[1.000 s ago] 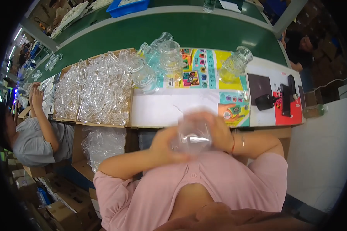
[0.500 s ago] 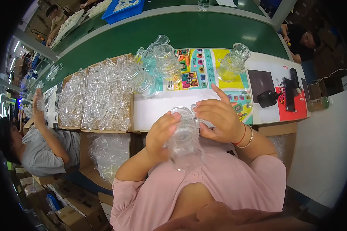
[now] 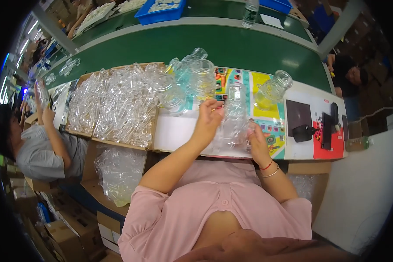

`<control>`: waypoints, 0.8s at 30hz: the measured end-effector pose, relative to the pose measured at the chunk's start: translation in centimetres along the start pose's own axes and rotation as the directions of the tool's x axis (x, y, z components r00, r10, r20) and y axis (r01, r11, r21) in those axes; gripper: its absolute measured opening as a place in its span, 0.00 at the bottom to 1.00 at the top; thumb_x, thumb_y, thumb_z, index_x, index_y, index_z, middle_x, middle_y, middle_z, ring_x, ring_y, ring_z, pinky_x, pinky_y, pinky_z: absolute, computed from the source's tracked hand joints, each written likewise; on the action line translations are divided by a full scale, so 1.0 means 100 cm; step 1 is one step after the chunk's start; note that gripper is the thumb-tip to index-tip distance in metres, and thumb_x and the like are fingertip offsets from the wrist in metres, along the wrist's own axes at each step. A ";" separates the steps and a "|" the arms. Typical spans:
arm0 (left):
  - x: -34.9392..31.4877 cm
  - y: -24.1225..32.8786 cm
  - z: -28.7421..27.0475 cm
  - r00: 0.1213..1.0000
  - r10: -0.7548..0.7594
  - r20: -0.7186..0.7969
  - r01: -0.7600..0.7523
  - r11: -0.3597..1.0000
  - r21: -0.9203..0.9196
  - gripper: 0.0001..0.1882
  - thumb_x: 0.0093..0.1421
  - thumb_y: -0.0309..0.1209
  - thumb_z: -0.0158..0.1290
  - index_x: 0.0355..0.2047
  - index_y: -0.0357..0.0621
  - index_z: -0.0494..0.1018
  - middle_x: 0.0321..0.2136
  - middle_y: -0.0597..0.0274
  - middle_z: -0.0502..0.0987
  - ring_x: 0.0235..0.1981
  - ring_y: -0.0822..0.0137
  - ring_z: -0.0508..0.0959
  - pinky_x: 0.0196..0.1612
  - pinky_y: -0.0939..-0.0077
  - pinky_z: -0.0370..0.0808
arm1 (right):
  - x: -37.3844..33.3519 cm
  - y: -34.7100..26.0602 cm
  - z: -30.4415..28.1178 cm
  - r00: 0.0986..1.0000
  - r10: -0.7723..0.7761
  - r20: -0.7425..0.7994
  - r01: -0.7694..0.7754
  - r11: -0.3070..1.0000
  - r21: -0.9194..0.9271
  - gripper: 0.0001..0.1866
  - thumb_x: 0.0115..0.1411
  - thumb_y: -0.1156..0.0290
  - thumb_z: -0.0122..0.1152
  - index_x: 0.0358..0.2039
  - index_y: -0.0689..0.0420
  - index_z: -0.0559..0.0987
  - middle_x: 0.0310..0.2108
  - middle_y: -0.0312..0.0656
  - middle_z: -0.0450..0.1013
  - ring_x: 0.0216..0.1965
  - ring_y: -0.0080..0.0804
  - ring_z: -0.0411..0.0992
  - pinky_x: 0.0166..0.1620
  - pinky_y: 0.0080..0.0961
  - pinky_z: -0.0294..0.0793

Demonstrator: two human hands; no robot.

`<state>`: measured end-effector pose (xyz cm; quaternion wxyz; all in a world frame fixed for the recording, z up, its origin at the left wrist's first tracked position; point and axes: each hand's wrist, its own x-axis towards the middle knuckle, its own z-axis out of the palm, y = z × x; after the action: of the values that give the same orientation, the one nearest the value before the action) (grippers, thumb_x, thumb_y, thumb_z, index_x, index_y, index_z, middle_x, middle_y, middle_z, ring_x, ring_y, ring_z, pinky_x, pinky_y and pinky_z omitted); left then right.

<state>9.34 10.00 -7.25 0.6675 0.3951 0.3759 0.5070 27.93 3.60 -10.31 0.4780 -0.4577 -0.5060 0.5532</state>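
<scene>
A clear plastic vessel (image 3: 235, 109) with a narrower upper part stands over the near edge of the white board, its lower part smeared by motion. At its left side is my left hand (image 3: 209, 123), fingers bent and drawn together; whether they pinch a small piece is hidden. Against its lower right side, my right hand (image 3: 258, 142) is closed, steadying the vessel. Several similar clear vessels (image 3: 203, 81) cluster behind my left hand. Another clear vessel (image 3: 270, 91) stands tilted in view at the right, on the printed sheet.
Cardboard trays heaped with small clear plastic parts (image 3: 126, 105) lie at the left. A black device (image 3: 302, 132) rests on the right of the board (image 3: 299, 150). A green bench (image 3: 249, 48) runs behind, with a blue bin (image 3: 159, 15) and bottle (image 3: 250, 15). A co-worker (image 3: 43, 153) sits left.
Both hands and the vessel have moved forward, away from my chest to the board. The vessel now stands more upright, and my right fingers have closed in from spread.
</scene>
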 end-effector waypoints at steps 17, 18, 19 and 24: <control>-0.207 -0.013 -0.204 0.769 0.628 -0.120 -0.037 0.232 0.972 0.04 0.47 0.24 0.52 0.26 0.44 0.69 0.24 0.56 0.68 0.28 0.57 0.69 0.31 0.68 0.66 | 0.002 -0.007 -0.020 0.965 -0.123 -0.233 0.038 0.940 -0.339 0.23 0.63 0.66 0.40 0.55 0.65 0.55 0.51 0.49 0.57 0.48 0.36 0.63 0.50 0.30 0.65; -0.226 -0.014 -0.225 0.625 0.704 -0.338 0.177 0.293 0.939 0.07 0.49 0.26 0.51 0.29 0.42 0.67 0.24 0.54 0.68 0.28 0.56 0.69 0.32 0.69 0.67 | -0.010 0.001 -0.026 0.968 -0.116 -0.223 0.034 0.939 -0.343 0.23 0.63 0.66 0.40 0.55 0.65 0.55 0.51 0.49 0.57 0.48 0.36 0.63 0.50 0.30 0.65; -0.245 -0.023 -0.254 0.472 0.646 -0.600 0.426 0.428 0.797 0.09 0.50 0.26 0.50 0.31 0.39 0.65 0.25 0.51 0.69 0.29 0.54 0.70 0.33 0.68 0.68 | -0.023 0.012 -0.035 0.941 -0.214 -0.261 0.073 0.884 -0.461 0.22 0.63 0.67 0.42 0.54 0.65 0.56 0.50 0.50 0.60 0.48 0.36 0.64 0.50 0.29 0.64; -0.349 -0.052 -0.352 0.417 -0.302 -0.857 0.817 -0.288 0.499 0.12 0.51 0.33 0.47 0.31 0.38 0.74 0.29 0.49 0.74 0.33 0.51 0.75 0.37 0.62 0.71 | -0.066 0.024 -0.077 0.871 -0.401 -0.283 0.106 0.716 -0.690 0.17 0.61 0.71 0.45 0.48 0.67 0.62 0.47 0.49 0.61 0.47 0.36 0.64 0.51 0.27 0.64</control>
<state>-27.54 -19.76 -22.66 0.3021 0.3490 0.8632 -0.2044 36.23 -2.13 -13.11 0.4559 -0.6255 -0.6131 0.1582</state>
